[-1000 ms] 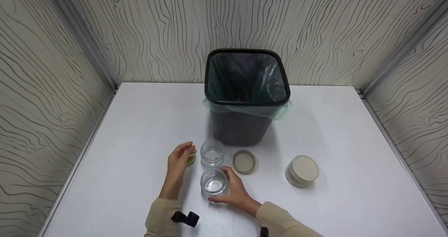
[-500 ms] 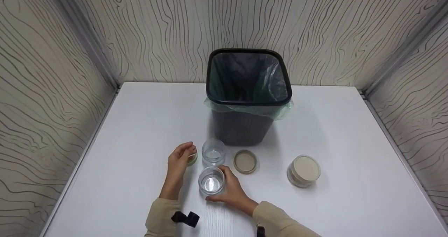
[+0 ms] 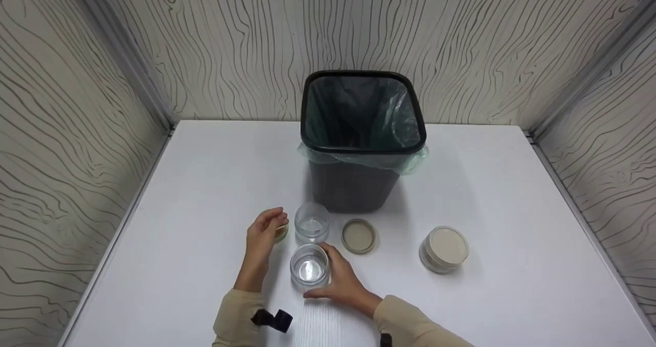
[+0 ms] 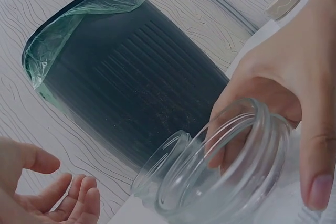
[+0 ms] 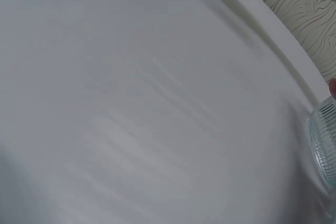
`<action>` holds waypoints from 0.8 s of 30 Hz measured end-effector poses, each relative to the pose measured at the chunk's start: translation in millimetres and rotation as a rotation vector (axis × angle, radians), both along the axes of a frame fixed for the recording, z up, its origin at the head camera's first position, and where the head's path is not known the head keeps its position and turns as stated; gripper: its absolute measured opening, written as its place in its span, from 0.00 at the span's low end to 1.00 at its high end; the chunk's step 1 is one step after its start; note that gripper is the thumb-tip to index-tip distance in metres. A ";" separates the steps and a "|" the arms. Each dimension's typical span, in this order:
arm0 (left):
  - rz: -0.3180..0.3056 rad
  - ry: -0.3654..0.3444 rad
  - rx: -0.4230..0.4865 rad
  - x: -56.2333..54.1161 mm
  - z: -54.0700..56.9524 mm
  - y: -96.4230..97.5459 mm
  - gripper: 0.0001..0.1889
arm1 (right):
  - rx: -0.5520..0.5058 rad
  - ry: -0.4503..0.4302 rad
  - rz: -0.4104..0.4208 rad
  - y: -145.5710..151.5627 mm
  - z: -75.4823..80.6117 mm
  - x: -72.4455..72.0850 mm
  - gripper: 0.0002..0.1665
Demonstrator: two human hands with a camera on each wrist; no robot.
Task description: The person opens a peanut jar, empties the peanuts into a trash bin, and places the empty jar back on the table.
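A clear glass jar (image 3: 309, 266) without a lid stands upright near the table's front. My right hand (image 3: 342, 281) is at its right side, the fingertips by the far side of the glass. In the left wrist view the right thumb (image 4: 319, 184) stands apart from the jar. Behind stands a second open glass jar (image 3: 312, 223). My left hand (image 3: 262, 238) is left of the jars, with loosely bent fingers and nothing visible in them. Beside its fingertips a small round thing with a greenish rim (image 3: 282, 232) is partly hidden. The right wrist view catches ribbed glass (image 5: 325, 137).
A dark bin (image 3: 353, 185) with a green liner stands behind the jars. A round beige lid (image 3: 359, 237) lies right of them. Farther right is a jar with a beige lid on (image 3: 447, 248). Patterned panels (image 3: 246, 44) enclose the white table (image 3: 205, 183).
The near jar has shifted slightly left and stands upright. Since half a second ago my right thumb has drawn a little away from it. My left hand has stayed in place.
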State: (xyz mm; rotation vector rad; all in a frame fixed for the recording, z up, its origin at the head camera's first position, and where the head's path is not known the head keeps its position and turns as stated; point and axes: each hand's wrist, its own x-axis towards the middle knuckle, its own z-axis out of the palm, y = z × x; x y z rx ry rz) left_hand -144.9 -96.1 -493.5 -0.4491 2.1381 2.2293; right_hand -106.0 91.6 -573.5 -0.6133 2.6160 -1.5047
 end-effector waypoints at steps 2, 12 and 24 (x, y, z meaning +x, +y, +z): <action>0.005 -0.003 -0.003 -0.4 -0.7 0.7 0.15 | -0.001 -0.004 0.004 1.0 0.5 1.3 0.63; 0.012 0.000 -0.027 -0.7 -1.9 3.0 0.15 | -0.026 -0.002 0.010 14.0 2.6 3.5 0.59; -0.009 -0.006 -0.010 -1.5 -1.3 4.7 0.16 | -0.063 -0.013 -0.006 27.6 6.4 7.6 0.52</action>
